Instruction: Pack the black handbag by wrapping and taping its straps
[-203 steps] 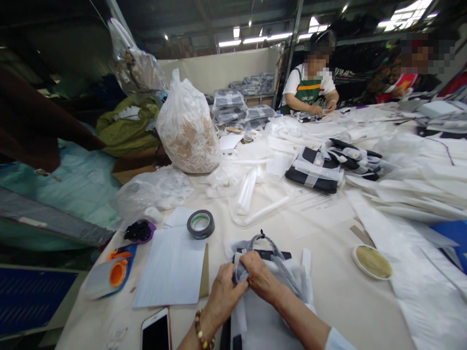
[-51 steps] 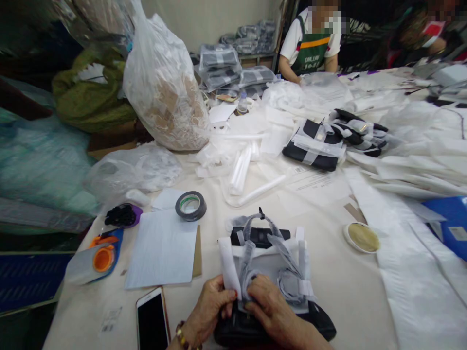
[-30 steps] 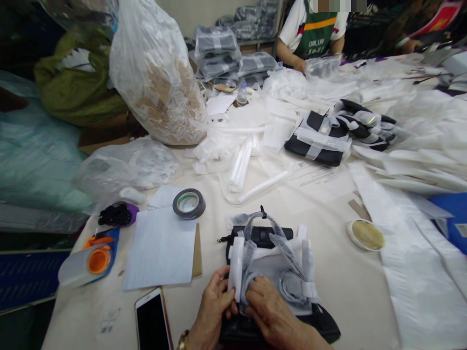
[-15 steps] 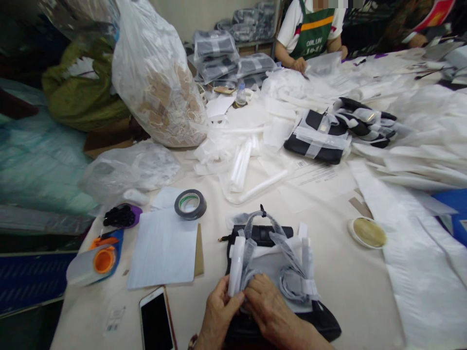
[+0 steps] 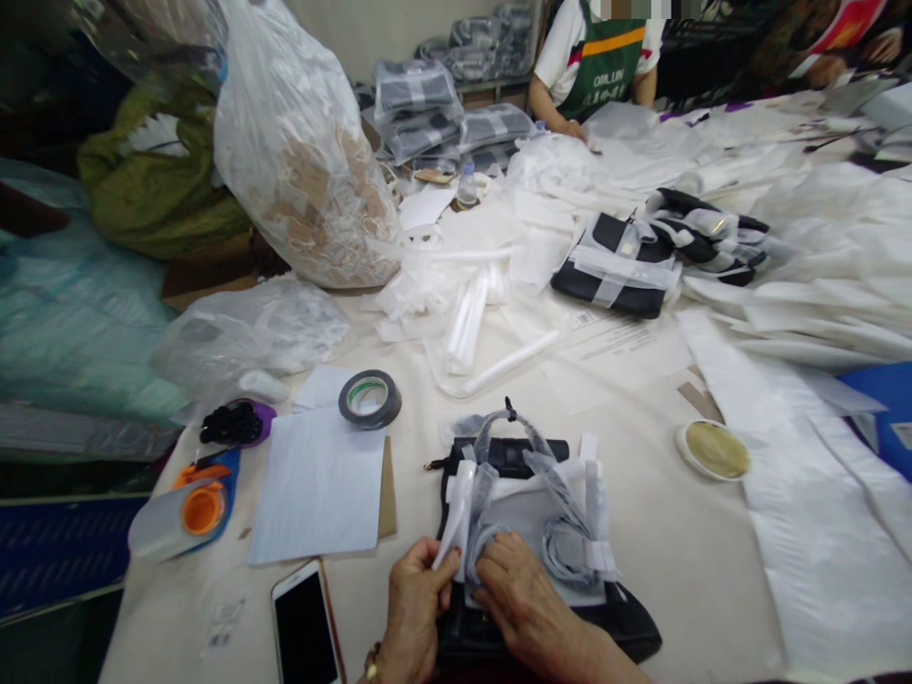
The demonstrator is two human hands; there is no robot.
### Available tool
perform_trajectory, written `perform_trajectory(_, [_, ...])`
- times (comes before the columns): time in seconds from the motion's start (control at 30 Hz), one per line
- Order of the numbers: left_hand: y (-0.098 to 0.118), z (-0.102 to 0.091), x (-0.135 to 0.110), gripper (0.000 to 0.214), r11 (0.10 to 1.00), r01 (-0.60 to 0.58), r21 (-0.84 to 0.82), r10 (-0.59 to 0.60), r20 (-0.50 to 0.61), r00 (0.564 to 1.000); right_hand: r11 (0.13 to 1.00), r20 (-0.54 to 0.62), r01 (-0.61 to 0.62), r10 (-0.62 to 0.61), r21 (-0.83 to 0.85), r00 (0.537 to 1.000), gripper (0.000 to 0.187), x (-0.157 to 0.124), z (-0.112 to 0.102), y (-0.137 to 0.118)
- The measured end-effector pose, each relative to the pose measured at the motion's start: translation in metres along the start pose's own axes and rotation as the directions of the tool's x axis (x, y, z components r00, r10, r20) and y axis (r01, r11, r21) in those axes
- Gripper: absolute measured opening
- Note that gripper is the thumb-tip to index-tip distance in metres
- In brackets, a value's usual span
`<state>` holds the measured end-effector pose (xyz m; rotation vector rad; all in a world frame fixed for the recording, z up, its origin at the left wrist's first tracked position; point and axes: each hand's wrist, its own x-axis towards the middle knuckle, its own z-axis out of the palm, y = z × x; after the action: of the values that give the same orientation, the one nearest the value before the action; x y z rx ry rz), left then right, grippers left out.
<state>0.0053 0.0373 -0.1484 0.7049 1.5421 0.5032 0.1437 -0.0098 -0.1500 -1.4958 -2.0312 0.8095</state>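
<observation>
A black handbag (image 5: 627,622) lies flat before me, its handle (image 5: 507,418) wrapped in clear film and standing up at the far end. Between thumb and fingers, my left hand (image 5: 420,594) pinches the near end of a white foam strip (image 5: 463,503) on the bag's left side. My right hand (image 5: 523,589) lies over the bag's middle with its fingers curled on a wrapped strap coil (image 5: 491,541). Its fingertips are partly hidden. Another wrapped strap coil (image 5: 566,551) rests on the right side, beside a second white strip (image 5: 597,503).
Left of the bag are a phone (image 5: 306,622), white paper sheets (image 5: 317,484), a black tape roll (image 5: 370,399) and an orange tape dispenser (image 5: 203,508). A bowl of paste (image 5: 712,449) stands on the right. Farther back lie another bag (image 5: 613,266) and a co-worker (image 5: 602,66).
My left hand has moved slightly left, pulling the near end of the white strip outward, so it now slants. My right hand stays on the coil. The view has shifted slightly.
</observation>
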Motion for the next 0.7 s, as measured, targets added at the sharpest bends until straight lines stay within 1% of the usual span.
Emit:
perform_trajectory(0.07, [0.0005,0.001,-0.0001,0.045,1.0,-0.019,0.017,0.019,-0.029,0.999,1.0,-0.006,0.004,-0.004,-0.003,1.0,0.017,0.0004,0.0002,0.0001])
perform_trajectory(0.2, [0.0018,0.0016,-0.0014,0.042,0.999,-0.031,-0.034,0.03,-0.047,0.998,1.0,-0.037,0.023,-0.024,-0.005,0.999,0.016,0.0009,0.0025,0.0014])
perform_trajectory(0.27, [0.0012,0.0016,-0.0017,0.038,0.998,-0.044,-0.034,0.042,-0.049,0.998,1.0,-0.042,0.03,-0.03,0.0,0.999,0.016,0.0012,0.0033,0.0019])
perform_trajectory(0.33, [-0.0002,0.0019,-0.0013,0.033,0.998,-0.059,-0.002,0.059,-0.051,0.997,1.0,-0.045,0.03,-0.03,-0.001,0.999,0.016,0.0015,0.0034,0.0019])
perform_trajectory(0.43, [-0.0025,0.0023,-0.0004,0.03,0.993,-0.094,0.076,0.101,-0.082,0.992,1.0,-0.036,0.022,-0.022,0.005,0.999,0.016,0.0018,0.0023,0.0013])
perform_trajectory(0.5, [-0.003,0.002,-0.0003,0.027,0.978,-0.133,0.163,0.149,-0.092,0.984,1.0,-0.03,0.018,-0.018,0.013,0.999,0.015,0.0017,0.0018,0.001])
perform_trajectory(0.57, [-0.0024,0.0013,-0.0012,0.023,0.945,-0.198,0.259,0.225,-0.079,0.971,1.0,-0.033,0.017,-0.016,0.012,0.999,0.015,0.0012,0.002,0.0011])
perform_trajectory(0.63, [-0.0015,0.0003,-0.003,0.02,0.896,-0.291,0.336,0.33,-0.064,0.942,1.0,-0.037,0.014,-0.014,0.005,0.999,0.016,0.0005,0.0029,0.0017])
perform_trajectory(0.7, [-0.0015,-0.0006,-0.0051,0.018,0.834,-0.385,0.395,0.435,-0.043,0.899,1.0,-0.039,0.011,-0.011,0.003,0.999,0.016,-0.0001,0.0038,0.0023])
